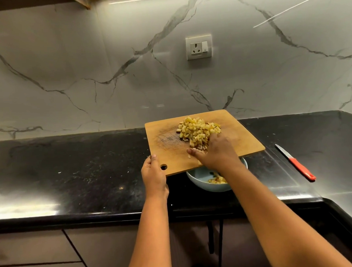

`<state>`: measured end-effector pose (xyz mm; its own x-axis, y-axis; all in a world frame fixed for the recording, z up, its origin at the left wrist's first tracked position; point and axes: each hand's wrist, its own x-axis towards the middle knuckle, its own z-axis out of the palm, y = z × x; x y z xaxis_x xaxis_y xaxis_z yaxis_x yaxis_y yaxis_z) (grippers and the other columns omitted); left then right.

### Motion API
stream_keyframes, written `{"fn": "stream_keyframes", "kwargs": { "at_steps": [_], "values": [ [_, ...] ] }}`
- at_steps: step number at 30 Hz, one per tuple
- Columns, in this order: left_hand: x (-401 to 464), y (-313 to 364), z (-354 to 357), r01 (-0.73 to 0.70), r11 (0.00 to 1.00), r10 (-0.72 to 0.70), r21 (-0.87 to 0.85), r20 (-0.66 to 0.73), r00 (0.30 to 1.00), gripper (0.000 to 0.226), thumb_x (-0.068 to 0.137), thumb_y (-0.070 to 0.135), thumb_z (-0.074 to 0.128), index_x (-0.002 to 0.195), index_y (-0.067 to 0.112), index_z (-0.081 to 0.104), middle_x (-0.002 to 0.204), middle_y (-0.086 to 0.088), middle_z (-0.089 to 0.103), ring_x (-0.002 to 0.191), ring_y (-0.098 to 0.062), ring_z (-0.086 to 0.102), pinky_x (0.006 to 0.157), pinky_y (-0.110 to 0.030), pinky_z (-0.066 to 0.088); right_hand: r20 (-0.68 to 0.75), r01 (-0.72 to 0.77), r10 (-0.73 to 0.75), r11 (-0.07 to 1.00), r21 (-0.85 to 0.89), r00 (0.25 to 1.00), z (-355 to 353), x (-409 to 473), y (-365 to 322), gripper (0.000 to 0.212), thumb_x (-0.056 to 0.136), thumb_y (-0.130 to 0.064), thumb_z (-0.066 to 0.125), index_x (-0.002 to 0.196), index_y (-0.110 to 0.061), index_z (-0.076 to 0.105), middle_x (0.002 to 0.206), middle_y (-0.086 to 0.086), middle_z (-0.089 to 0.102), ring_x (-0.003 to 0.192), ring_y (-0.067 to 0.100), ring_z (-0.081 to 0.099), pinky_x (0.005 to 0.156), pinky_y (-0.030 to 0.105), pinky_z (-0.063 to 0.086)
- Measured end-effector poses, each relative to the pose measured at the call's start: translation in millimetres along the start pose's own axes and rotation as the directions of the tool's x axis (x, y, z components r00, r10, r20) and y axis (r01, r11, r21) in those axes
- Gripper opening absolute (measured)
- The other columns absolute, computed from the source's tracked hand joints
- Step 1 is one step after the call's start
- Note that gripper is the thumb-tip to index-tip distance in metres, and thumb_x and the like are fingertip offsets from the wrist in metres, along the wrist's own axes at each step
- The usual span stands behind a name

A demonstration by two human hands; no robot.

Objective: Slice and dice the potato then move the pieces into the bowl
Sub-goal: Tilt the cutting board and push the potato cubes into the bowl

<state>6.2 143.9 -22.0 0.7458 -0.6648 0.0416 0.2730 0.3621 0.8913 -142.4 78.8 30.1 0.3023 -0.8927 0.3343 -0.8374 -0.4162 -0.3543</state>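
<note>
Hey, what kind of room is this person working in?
Most likely a home kitchen: a dark stone countertop under a marble-look backsplash with a wall socket, plus a wooden cutting board of diced potato held over a bowl.

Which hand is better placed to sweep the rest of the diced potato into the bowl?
The right hand: it already rests against the diced potato, above the bowl. The left hand is busy gripping the cutting board at its corner.
</note>
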Motion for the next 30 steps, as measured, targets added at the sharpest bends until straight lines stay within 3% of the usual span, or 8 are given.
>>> {"fn": "stream_keyframes", "kwargs": {
  "at_steps": [4, 9, 14, 17, 19, 23, 27, 30],
  "values": [
    [0, 0, 0, -0.022, 1.0, 0.022, -0.004, -0.001, 1.0, 0.026, 0.105, 0.022, 0.042, 0.098, 0.011, 0.064, 0.097, -0.011, 0.066, 0.089, -0.026, 0.061, 0.081, -0.044, 0.053, -0.179, 0.058, -0.047, 0.997, 0.056, 0.983, 16, -4, -17, 0.044, 0.088, -0.045, 0.062, 0.114, -0.01, 0.051, 0.116, 0.011, 0.053, 0.108, 0.028, 0.047, 0.091, 0.034, 0.041],
    [0, 0, -1, -0.018, 1.0, 0.018, 0.002, 0.005, 1.0, 0.025, 0.105, 0.021, 0.042, 0.102, 0.009, 0.065, 0.098, -0.011, 0.066, 0.087, -0.023, 0.061, 0.075, -0.038, 0.052, -0.163, 0.184, -0.166, 0.978, 0.102, 0.973, 12, -8, -7, 0.014, 0.094, -0.016, 0.054, 0.105, -0.011, 0.061, 0.104, 0.008, 0.056, 0.097, 0.027, 0.053, 0.079, 0.034, 0.047],
    [-1, 0, -1, -0.005, 1.0, 0.005, 0.001, 0.01, 1.0, 0.027, 0.105, 0.021, 0.042, 0.11, 0.005, 0.063, 0.103, -0.014, 0.066, 0.091, -0.025, 0.062, 0.078, -0.04, 0.054, 0.066, 0.189, -0.207, 0.958, 0.216, 0.976, -15, -22, 25, 0.019, 0.093, -0.008, 0.059, 0.106, -0.015, 0.071, 0.105, -0.002, 0.061, 0.095, 0.017, 0.058, 0.088, 0.031, 0.05],
    [0, 0, -1, 0.0, 1.0, 0.0, 0.0, 0.011, 1.0, 0.027, 0.105, 0.022, 0.042, 0.109, 0.007, 0.065, 0.105, -0.014, 0.066, 0.095, -0.028, 0.062, 0.088, -0.047, 0.052, 0.186, 0.157, -0.202, 0.96, 0.23, 0.962, -34, -31, 38, 0.024, 0.095, -0.007, 0.057, 0.107, -0.021, 0.072, 0.102, -0.011, 0.062, 0.093, 0.009, 0.057, 0.08, 0.018, 0.045],
    [0, 0, -1, -0.003, 1.0, 0.003, 0.004, 0.009, 1.0, 0.027, 0.105, 0.022, 0.042, 0.107, 0.008, 0.065, 0.105, -0.014, 0.066, 0.095, -0.028, 0.061, 0.088, -0.048, 0.051, 0.175, 0.155, -0.198, 0.96, 0.233, 0.965, -43, -33, 41, 0.027, 0.095, -0.004, 0.056, 0.107, -0.023, 0.071, 0.099, -0.011, 0.063, 0.091, 0.007, 0.058, 0.077, 0.014, 0.044],
    [-1, 0, 0, 0.003, 1.0, -0.003, -0.004, 0.015, 1.0, 0.028, 0.106, 0.022, 0.041, 0.109, 0.005, 0.064, 0.105, -0.015, 0.066, 0.094, -0.028, 0.061, 0.087, -0.047, 0.052, -0.032, 0.271, -0.27, 0.949, 0.161, 0.962, -44, -20, 33, 0.026, 0.083, -0.01, 0.073, 0.107, -0.02, 0.069, 0.09, -0.003, 0.065, 0.079, 0.012, 0.06, 0.076, 0.027, 0.053],
    [0, 0, 0, -0.015, 1.0, 0.015, -0.006, 0.015, 1.0, 0.026, 0.105, 0.021, 0.042, 0.102, 0.009, 0.065, 0.101, -0.014, 0.066, 0.091, -0.026, 0.062, 0.079, -0.042, 0.054, -0.001, 0.414, -0.418, 0.898, 0.153, 0.908, -25, 5, 3, 0.027, 0.095, -0.014, 0.059, 0.121, -0.016, 0.064, 0.119, 0.0, 0.058, 0.106, 0.021, 0.055, 0.093, 0.036, 0.048],
    [1, -1, -1, -0.021, 1.0, 0.021, -0.002, 0.003, 1.0, 0.025, 0.105, 0.021, 0.043, 0.099, 0.009, 0.064, 0.099, -0.015, 0.064, 0.089, -0.028, 0.059, 0.076, -0.042, 0.052, 0.124, 0.475, -0.475, 0.88, 0.032, 0.871, -4, 19, -15, 0.04, 0.102, -0.022, 0.043, 0.142, -0.021, 0.045, 0.142, 0.0, 0.042, 0.129, 0.023, 0.039, 0.109, 0.037, 0.035]
  ]
}}
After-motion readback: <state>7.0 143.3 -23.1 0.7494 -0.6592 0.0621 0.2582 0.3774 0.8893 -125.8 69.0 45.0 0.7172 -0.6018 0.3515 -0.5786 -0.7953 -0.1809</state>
